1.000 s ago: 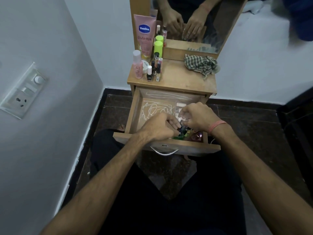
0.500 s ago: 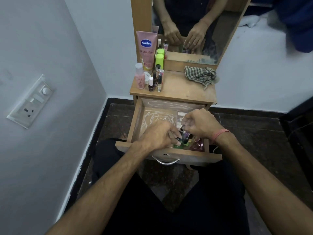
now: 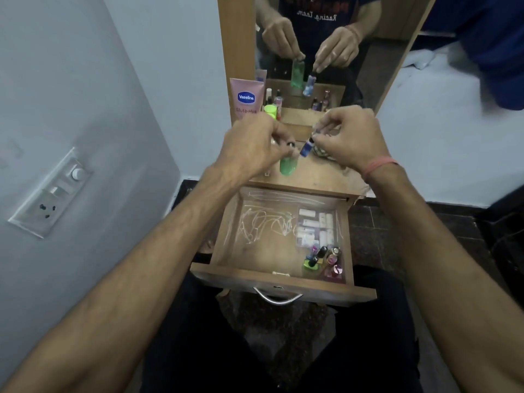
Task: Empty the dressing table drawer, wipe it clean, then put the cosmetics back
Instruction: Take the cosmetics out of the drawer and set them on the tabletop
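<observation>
Above the dressing table surface [image 3: 317, 177], both hands are raised side by side, forearms reaching forward over the open drawer [image 3: 283, 285]. Left hand [image 3: 252, 146] — fingers curled, pinching the dark cap of a green bottle [image 3: 287, 165] that hangs upright below it. Right hand [image 3: 348, 140] — thumb and fingertips pinched on the top of a small blue bottle [image 3: 306, 147], which tilts toward the green one; the two bottles are just beside each other, contact cannot be told. A pink band [image 3: 380, 165] circles the right wrist.

Drawer pulled out toward the person, metal handle [image 3: 278, 297] at its front. Inside: white scribbled marks on the floor at left, a cluster of white packets [image 3: 314, 226] at right rear, and small nail polish bottles [image 3: 321, 259] in the right front corner.

At the surface's back left stand a pink Vaseline tube [image 3: 246, 99] and a lime-capped container [image 3: 270, 110]. The mirror [image 3: 326, 38] behind reflects both hands and bottles. A switch plate [image 3: 51, 194] sits on the left wall.
</observation>
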Motion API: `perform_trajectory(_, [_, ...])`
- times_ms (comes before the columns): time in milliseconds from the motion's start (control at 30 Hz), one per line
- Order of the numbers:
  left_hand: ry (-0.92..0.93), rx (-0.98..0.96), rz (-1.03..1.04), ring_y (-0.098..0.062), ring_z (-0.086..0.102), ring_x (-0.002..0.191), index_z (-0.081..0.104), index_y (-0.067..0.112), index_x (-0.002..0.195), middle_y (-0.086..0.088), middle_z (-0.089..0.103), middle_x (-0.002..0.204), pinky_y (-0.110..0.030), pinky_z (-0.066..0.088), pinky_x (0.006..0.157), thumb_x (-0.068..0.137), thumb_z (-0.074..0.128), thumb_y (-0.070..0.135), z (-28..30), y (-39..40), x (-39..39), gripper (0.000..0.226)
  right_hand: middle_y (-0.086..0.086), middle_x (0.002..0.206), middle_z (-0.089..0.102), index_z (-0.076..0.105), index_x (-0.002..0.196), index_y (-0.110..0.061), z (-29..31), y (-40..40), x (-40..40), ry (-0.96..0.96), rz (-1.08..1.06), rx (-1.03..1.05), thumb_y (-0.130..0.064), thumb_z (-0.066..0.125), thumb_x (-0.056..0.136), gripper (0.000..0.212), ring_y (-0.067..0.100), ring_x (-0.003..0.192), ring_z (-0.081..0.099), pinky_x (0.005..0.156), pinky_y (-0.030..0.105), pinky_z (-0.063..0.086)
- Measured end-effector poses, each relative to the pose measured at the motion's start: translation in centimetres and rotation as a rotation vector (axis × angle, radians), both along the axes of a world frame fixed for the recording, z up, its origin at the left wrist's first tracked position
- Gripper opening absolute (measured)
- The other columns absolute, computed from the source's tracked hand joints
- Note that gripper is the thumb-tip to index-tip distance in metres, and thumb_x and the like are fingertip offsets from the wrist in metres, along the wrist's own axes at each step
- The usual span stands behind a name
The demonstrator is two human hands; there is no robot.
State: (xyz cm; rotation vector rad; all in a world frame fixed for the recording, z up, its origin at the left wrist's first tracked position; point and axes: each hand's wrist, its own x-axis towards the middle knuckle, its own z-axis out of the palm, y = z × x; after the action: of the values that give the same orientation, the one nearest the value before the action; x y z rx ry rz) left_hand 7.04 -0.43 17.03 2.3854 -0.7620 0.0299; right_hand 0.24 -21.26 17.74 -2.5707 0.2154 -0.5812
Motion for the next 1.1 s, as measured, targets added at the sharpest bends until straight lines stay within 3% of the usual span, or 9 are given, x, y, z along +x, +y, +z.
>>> perform_trajectory(100, [-0.110,-0.017,0.100,-0.008,0.070,0.091,0.088,0.029,0.107,0.016,0.078,0.093,-0.033,0.056,0.079,0.086,0.090,0.052,0.6,-2.4,2.9,0.031,-0.015,0.075,0.074,0.080,0.084,-0.025,-0.2,-0.6,3.1,0.027,-0.066,0.030,-0.027,0.078,0.078,0.006,0.004,0.077,0.072,0.083,0.036,0.064])
perform_trajectory(267, [-0.183,0.082,0.241,-0.019,0.074,0.099,0.088,0.029,0.112,0.007,0.082,0.104,-0.042,0.064,0.088,0.089,0.090,0.047,-0.1,-5.4,6.3,0.030,-0.013,0.073,0.074,0.080,0.081,-0.026,-1.9,-1.2,7.1,0.116,-0.105,0.048,-0.022,0.075,0.074,0.009,0.007,0.077,0.073,0.082,0.038,0.065])
perform_trajectory(433, [-0.236,0.190,0.282,-0.022,0.073,0.097,0.087,0.025,0.114,0.002,0.081,0.106,-0.035,0.054,0.074,0.091,0.089,0.044,-1.3,-7.2,8.2,0.030,-0.011,0.075,0.075,0.078,0.080,-0.027,-4.1,-1.5,9.3,0.160,-0.111,0.043,-0.024,0.077,0.073,0.008,0.012,0.081,0.074,0.080,0.040,0.065])
perform_trajectory(600, [-0.295,0.289,0.284,-0.027,0.073,0.098,0.084,0.023,0.116,-0.003,0.080,0.107,-0.037,0.047,0.069,0.094,0.088,0.042,-2.1,-8.5,9.1,0.029,-0.015,0.074,0.073,0.079,0.084,-0.029,-5.0,-1.4,10.4,0.144,-0.076,0.009,-0.022,0.076,0.077,0.011,0.010,0.082,0.073,0.082,0.038,0.064])
perform_trajectory(700, [-0.319,0.296,0.295,-0.028,0.074,0.097,0.082,0.021,0.117,-0.004,0.079,0.107,-0.037,0.048,0.068,0.097,0.086,0.034,-2.5,-8.9,9.5,0.024,-0.016,0.077,0.073,0.080,0.090,-0.030,-5.2,-1.2,10.6,0.132,-0.065,0.003,-0.024,0.077,0.080,0.012,0.010,0.085,0.072,0.084,0.039,0.064])
perform_trajectory(867, [-0.297,0.299,0.282,-0.030,0.074,0.098,0.081,0.019,0.117,-0.005,0.079,0.110,-0.038,0.051,0.071,0.097,0.085,0.034,-3.2,-8.9,9.8,0.025,-0.012,0.099,0.079,0.083,0.109,-0.032,-5.1,-1.2,10.8,0.102,-0.061,-0.020,-0.022,0.076,0.089,0.023,0.013,0.099,0.072,0.093,0.036,0.061])
perform_trajectory(1100, [-0.265,0.276,0.268,-0.029,0.074,0.099,0.080,0.017,0.121,-0.006,0.079,0.112,-0.037,0.053,0.075,0.094,0.087,0.040,-3.3,-9.0,10.4,0.036,-0.012,0.100,0.079,0.081,0.114,-0.035,-6.1,-1.2,11.3,0.078,-0.070,-0.003,-0.022,0.078,0.089,0.028,0.012,0.101,0.072,0.094,0.042,0.062])
